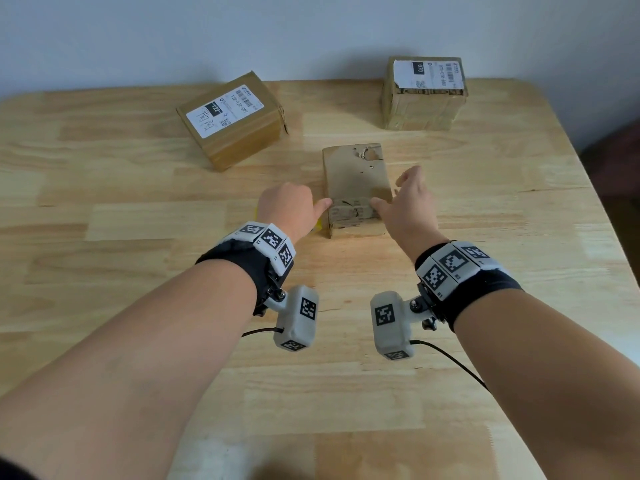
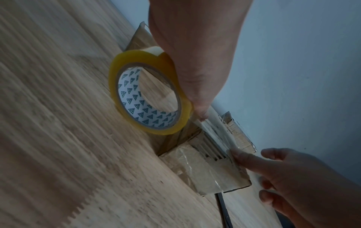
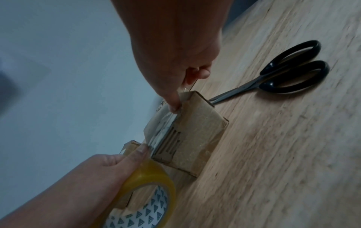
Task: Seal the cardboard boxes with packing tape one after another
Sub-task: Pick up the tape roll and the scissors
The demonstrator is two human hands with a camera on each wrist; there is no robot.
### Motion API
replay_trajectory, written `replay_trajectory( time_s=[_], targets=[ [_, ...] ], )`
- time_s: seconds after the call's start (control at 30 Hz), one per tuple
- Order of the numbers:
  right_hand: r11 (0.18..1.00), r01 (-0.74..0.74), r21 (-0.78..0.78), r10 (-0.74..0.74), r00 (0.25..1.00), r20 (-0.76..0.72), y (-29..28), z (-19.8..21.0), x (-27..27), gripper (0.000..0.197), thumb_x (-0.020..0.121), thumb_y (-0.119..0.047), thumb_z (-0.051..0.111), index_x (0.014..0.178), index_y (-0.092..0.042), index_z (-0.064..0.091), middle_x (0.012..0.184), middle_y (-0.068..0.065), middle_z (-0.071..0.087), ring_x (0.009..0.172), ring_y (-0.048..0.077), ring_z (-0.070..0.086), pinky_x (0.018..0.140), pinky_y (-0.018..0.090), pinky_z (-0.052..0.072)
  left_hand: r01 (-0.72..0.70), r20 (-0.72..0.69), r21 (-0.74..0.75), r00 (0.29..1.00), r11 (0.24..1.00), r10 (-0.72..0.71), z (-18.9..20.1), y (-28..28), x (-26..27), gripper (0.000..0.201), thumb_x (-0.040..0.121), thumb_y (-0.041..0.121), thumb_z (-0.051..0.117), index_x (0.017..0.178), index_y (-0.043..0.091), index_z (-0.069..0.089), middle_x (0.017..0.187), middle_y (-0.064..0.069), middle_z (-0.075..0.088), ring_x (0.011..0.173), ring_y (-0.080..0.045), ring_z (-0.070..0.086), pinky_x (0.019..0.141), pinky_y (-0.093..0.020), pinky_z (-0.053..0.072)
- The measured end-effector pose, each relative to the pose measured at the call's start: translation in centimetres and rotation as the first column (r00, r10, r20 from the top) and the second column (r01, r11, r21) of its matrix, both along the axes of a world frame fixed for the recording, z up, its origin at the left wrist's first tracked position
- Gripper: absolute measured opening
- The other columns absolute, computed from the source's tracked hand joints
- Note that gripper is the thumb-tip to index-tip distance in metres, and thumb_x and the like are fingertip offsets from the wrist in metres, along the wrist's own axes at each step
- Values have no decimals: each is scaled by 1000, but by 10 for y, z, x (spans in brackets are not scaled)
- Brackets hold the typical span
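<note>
Wooden bench (image 1: 138, 209) carries three cardboard boxes: two labelled ones far back, a small worn box (image 1: 355, 188) at the centre. Left hand (image 1: 289, 207) grips the yellow tape roll (image 2: 148, 95) at its left edge; right hand (image 1: 410, 206), fingers spread, thumb-presses the tape strip (image 3: 166, 128). Scissors (image 3: 277, 74) lie right.

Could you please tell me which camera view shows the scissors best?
The right wrist view shows the scissors best: both black handles and the blades lie in plain sight on the table beside the small box. The left wrist view shows only a dark sliver; the head view hides them.
</note>
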State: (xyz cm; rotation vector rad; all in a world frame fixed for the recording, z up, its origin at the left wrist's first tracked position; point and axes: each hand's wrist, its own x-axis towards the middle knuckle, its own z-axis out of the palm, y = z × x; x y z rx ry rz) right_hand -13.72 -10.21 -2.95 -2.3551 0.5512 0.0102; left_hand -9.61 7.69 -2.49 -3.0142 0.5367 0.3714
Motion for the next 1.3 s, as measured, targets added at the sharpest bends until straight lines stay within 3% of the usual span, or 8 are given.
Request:
replay_trajectory(
  time_s=[0.17,0.27,0.37,0.67,0.8,0.93,1.1,1.3],
  targets=[
    [942,-155,-296,229,945,235,-1,0,-11,45,96,-23,52,137,-5,41,140,17,39,127,30,39,110,43,34,12,8,-3,1000,1000,-12,2,0,0,58,98,57,26,63,14,45,54,1,41,48,-17,42,46,-24,31],
    [616,-617,-490,624,761,-174,21,-5,-21,60,103,-37,24,153,-12,2,161,6,-3,148,21,-4,120,41,-3,22,23,22,999,1000,-23,5,-1,-1,58,98,55,25,70,12,53,58,0,47,56,-20,50,50,-27,34],
    [495,-726,-478,617,681,-394,20,-19,-24,69,99,-54,11,151,-16,-16,158,-1,-21,145,15,-19,119,41,-12,10,17,0,1000,1000,-10,4,-2,-1,58,98,55,25,74,11,55,61,-1,49,62,-22,53,53,-29,34],
    [538,-704,-464,608,705,-365,-7,-17,-10,69,95,-55,2,153,-20,-4,161,-5,-8,147,10,-10,117,47,-14,-190,-290,-479,956,857,50,-1,30,10,45,97,39,42,61,17,27,59,1,25,53,-17,26,53,-30,21],
    [697,-553,-456,521,828,-207,16,-11,-3,61,100,-50,9,153,-20,16,161,1,8,148,16,3,118,43,-10,-164,-283,-448,959,879,35,1,23,10,43,97,40,43,64,15,33,62,-1,33,57,-17,33,52,-29,24],
    [807,-463,-367,383,883,-271,44,-20,3,63,98,-55,8,154,-26,-1,161,4,-11,148,21,-12,117,47,-12,-148,-258,-410,965,900,41,0,21,12,41,97,40,42,66,14,36,65,-2,37,61,-19,37,54,-30,26],
    [804,-446,-392,371,893,-254,41,-27,6,66,97,-59,7,153,-27,-7,160,0,-14,147,20,-14,117,48,-13,-137,-233,-432,972,891,37,0,25,16,44,97,42,44,63,14,34,60,-1,33,55,-17,33,52,-30,25],
    [757,-481,-442,396,876,-276,36,-28,8,64,99,-55,8,152,-26,-11,160,-1,-14,147,20,-15,117,47,-13,-48,-158,-171,987,984,21,-3,22,17,46,97,43,40,62,13,40,62,-2,43,62,-21,46,54,-30,33]
  ],
)
